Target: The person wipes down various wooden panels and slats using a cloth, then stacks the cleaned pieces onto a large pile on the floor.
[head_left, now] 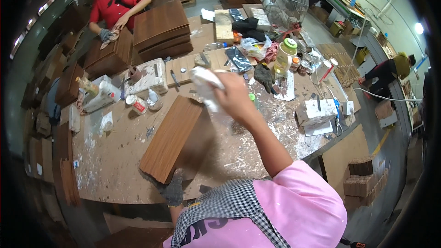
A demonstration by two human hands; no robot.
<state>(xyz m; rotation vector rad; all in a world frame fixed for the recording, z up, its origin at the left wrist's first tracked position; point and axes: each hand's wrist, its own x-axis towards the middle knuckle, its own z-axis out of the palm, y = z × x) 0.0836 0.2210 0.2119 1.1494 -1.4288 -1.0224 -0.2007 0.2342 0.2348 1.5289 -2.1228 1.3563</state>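
Note:
A long brown wood-grain board (pixel 171 140) is tilted over the worktable, left of centre. My left hand (pixel 173 190), in a dark grey knit glove, grips its near lower end, with the fingers partly hidden beneath the board. Just beyond the board's far end, my right hand (pixel 233 93) is bare and closed on a white cloth (pixel 206 82). Motion blurs the cloth, and I cannot tell whether it touches the board.
Jars (pixel 137 104), bottles and a white-smeared block (pixel 154 77) stand left of the board. Beyond my right hand are a green-lidded jug (pixel 285 57), bags and a glove (pixel 263 77). Another person (pixel 120 2) wipes stacked boards (pixel 161 25) at the far left. A fan (pixel 287 0) stands behind.

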